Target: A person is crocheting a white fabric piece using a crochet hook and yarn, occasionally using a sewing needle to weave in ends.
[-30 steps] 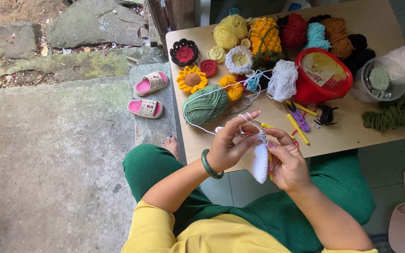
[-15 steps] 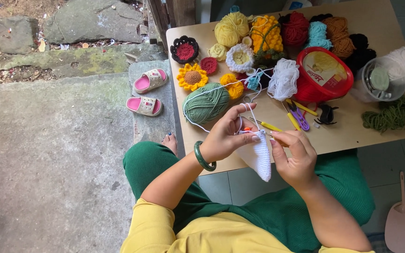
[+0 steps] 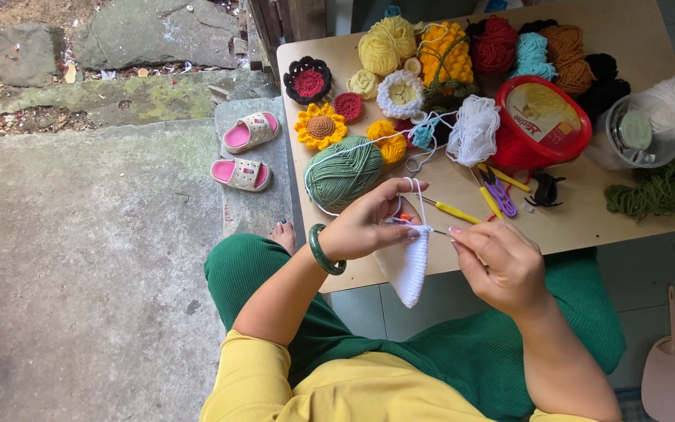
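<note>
At the near edge of the light wooden table (image 3: 587, 227), the left hand (image 3: 365, 223) curls inward from a bent wrist, pinching the top of a small white crocheted piece (image 3: 409, 266) that hangs below the edge; a white yarn strand (image 3: 416, 191) loops over its raised forefinger; the right hand (image 3: 498, 262) is closed, thumb and fingers gripping a thin crochet hook (image 3: 437, 231) at the piece's upper edge; a green yarn ball (image 3: 344, 170) lies just beyond.
</note>
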